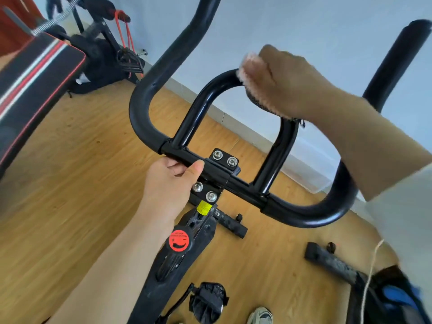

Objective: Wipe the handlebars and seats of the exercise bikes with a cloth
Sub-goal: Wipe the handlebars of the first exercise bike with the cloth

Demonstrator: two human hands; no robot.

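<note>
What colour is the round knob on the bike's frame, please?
The round knob is red with black markings, clearest in the head view.

Bright, even daylight fills the room, with soft glints along the glossy black handlebar (205,99) and only faint shadows on the wooden floor (81,160). Wide-angle distortion bends the edges. The right hand (287,83) and its cloth (251,69) are motion-blurred.

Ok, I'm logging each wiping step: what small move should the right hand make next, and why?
Probably slide the cloth down the inner loop's right side. The right hand presses it on the loop's top right bend, while the left hand steadies the crossbar.
</note>
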